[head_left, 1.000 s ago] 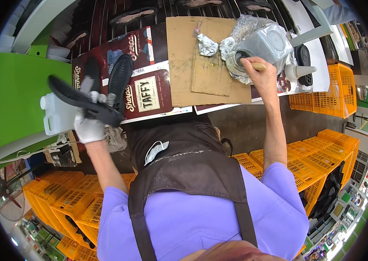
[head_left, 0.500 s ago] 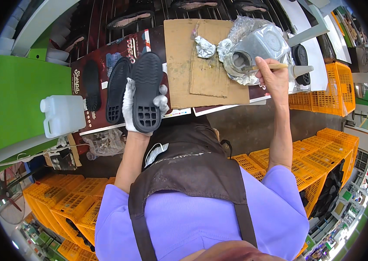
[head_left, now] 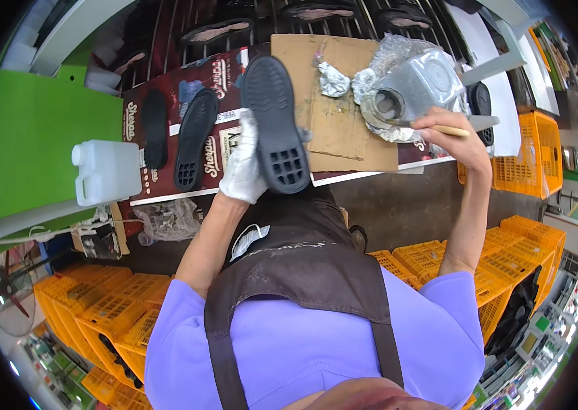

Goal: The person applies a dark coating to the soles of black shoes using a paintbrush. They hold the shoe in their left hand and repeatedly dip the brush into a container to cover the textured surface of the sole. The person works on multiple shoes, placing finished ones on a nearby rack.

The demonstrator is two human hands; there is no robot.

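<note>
hidden: brush tip sits inside the can [head_left: 417,87] mouth, so you can't see the bristles; the palm side of the left hand [head_left: 242,167] is behind the sole [head_left: 274,123]
left hand: white glove, fingers wrapped round the sole's edge, holding it tread-up just left of the cardboard [head_left: 343,109]
right hand [head_left: 454,140]: bare, pinched shut on a thin wooden brush [head_left: 432,126], just right of the cardboard, at the can
can: metal, on its side in crumpled foil, on the cardboard's right edge
packages: flattened dark red box with white lettering, left of the cardboard, two more black soles [head_left: 176,137] lying on it
jug [head_left: 108,171]: white plastic, further left, beside a green board [head_left: 26,150]
surface: bench covered in the cardboard, with a dark slatted rack behind
room: orange crates [head_left: 521,253] stacked on the floor below the cardboard, both sides of the person
</note>
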